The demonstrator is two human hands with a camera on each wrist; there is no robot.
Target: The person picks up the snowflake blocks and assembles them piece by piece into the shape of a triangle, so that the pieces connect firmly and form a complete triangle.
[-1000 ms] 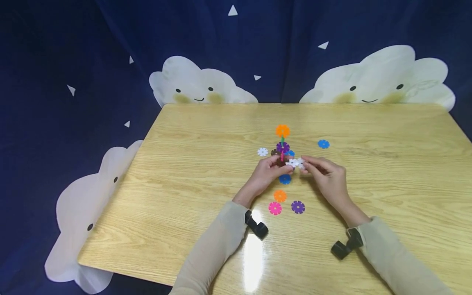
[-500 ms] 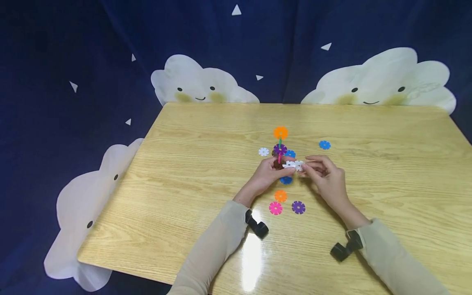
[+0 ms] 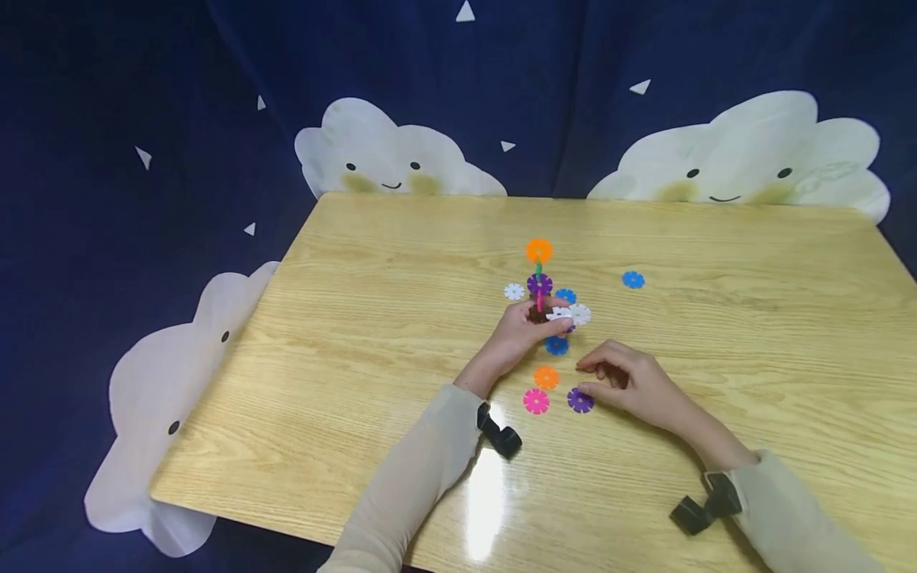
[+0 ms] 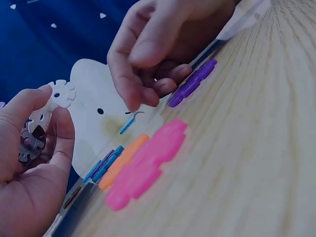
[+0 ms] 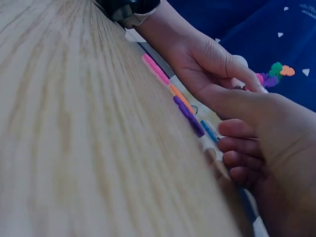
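My left hand (image 3: 510, 341) holds a chain of interlocking notched plastic discs above the table. From its top run an orange disc (image 3: 540, 251), a green disc (image 3: 539, 271), a purple disc (image 3: 537, 284) and a pink disc (image 3: 540, 302) seen edge-on. A dark brown disc lies lower, partly covered by the fingers. Thumb and fingers pinch the chain where joined white discs (image 3: 580, 314) stick out to the right. Nothing is in my right hand (image 3: 637, 383), its fingers parted and bent. Its thumb tip is right at a loose purple disc (image 3: 579, 400) on the table.
Near the purple disc lie a loose orange disc (image 3: 546, 377) and a pink disc (image 3: 536, 401). Blue discs (image 3: 556, 345) lie below and behind the left hand. A white disc (image 3: 513, 291) sits to its left, and another blue disc (image 3: 634, 279) farther right.
My right hand has let go of the white disc, which stays on the chain, and has moved down toward the near purple disc. My left hand keeps its hold, almost in place.
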